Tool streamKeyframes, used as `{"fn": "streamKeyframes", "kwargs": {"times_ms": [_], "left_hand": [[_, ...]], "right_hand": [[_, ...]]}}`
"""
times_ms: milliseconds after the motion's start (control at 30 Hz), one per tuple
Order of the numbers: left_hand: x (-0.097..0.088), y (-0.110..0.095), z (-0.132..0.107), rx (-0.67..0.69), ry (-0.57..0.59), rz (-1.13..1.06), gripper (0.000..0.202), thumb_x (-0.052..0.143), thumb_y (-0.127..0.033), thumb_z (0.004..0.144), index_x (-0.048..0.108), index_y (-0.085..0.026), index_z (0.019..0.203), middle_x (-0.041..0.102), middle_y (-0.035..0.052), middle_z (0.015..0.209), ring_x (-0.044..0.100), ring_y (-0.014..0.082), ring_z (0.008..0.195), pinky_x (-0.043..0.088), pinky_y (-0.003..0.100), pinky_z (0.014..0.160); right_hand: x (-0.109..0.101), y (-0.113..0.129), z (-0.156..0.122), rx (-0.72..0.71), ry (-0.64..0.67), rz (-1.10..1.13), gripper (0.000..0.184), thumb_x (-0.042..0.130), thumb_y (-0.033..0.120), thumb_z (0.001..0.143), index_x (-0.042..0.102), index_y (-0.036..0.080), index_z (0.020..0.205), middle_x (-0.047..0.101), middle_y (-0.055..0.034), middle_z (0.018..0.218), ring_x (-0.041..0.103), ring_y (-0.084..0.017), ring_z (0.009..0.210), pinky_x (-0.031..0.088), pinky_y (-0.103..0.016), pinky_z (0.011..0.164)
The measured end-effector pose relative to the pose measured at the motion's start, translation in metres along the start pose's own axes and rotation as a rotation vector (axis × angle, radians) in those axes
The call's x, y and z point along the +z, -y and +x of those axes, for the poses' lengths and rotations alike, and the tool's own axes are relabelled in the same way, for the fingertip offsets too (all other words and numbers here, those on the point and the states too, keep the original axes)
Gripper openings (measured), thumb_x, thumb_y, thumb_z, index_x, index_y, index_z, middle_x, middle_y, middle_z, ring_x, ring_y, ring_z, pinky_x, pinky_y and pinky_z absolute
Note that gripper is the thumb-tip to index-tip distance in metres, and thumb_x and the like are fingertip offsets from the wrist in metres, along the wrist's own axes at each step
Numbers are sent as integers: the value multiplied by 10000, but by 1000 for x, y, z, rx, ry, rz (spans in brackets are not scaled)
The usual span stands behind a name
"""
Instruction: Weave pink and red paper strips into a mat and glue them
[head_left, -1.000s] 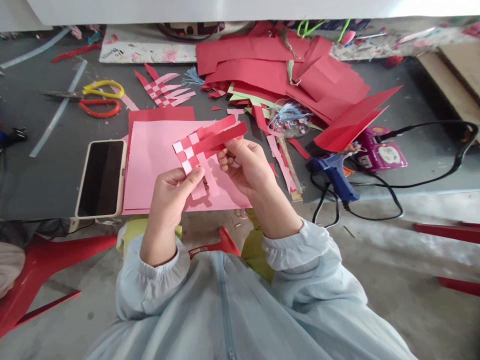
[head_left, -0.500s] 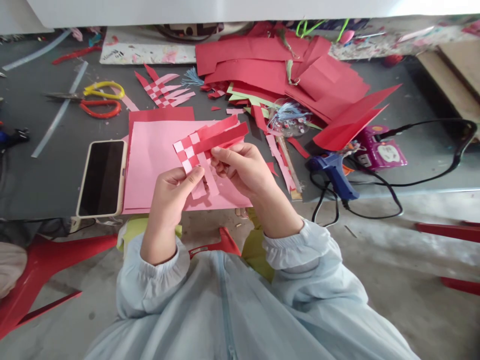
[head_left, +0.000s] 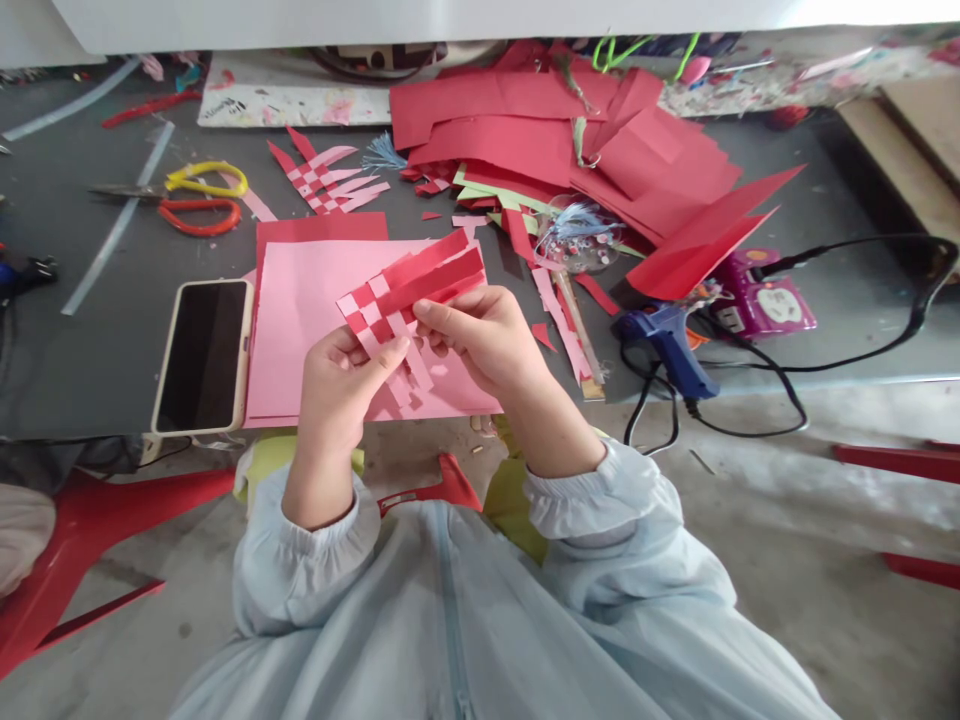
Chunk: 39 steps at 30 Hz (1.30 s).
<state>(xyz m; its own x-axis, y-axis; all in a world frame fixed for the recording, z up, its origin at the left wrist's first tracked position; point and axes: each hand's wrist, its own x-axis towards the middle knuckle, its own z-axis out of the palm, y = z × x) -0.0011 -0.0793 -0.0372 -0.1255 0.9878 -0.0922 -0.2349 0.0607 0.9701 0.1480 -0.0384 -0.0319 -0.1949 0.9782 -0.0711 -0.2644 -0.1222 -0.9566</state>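
A woven piece of red and pink paper strips (head_left: 373, 305) is held up between my two hands, its checkered corner at the left. My left hand (head_left: 337, 390) pinches its lower edge, thumb on top, near the hanging pink strips. With thumb and fingers closed, my right hand (head_left: 480, 335) grips the red strips that stretch out to the right. Below the weave lie pink paper sheets (head_left: 289, 320) on a red sheet (head_left: 322, 228). Farther back rests another woven red and pink paper piece (head_left: 322, 180) with pointed ends.
To the left are a phone (head_left: 201, 355) and scissors (head_left: 199, 200) with yellow and orange handles. Red paper (head_left: 495, 150) is piled at the back. A blue glue gun (head_left: 667, 350), a purple box (head_left: 765, 300) and black cables (head_left: 847, 365) sit at the right.
The woven paper has shifted slightly left and tilted, and its checkered part shows more. Both hands keep hold and have moved only a little to the left.
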Motion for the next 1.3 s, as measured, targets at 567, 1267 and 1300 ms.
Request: {"fn": "streamKeyframes", "kwargs": {"times_ms": [567,1267,1300], "left_hand": [[1,1,-1,-36,-28,-65,282,895,-384,673,782,-186,840,773,40,750,745,198,725,621,319,712],[-5,10,5,328,-258,207,182,795,-294,758,639,-202,744,645,-57,656,612,63,555,537,165,567],[-4,10,3,372,-276,262,155,783,-279,775,649,-201,765,662,-51,678,632,68,588,542,167,592]], "right_hand": [[1,-3,0,-88,-14,-63,366,843,492,699,710,198,527,657,2,538,525,-77,474,435,-234,471],[1,7,-9,-510,-334,-477,411,780,404,801,435,232,659,384,77,576,332,-56,495,316,-241,474],[3,9,-13,-564,-318,-497,403,744,409,840,433,232,653,380,72,576,322,-58,492,309,-244,469]]}}
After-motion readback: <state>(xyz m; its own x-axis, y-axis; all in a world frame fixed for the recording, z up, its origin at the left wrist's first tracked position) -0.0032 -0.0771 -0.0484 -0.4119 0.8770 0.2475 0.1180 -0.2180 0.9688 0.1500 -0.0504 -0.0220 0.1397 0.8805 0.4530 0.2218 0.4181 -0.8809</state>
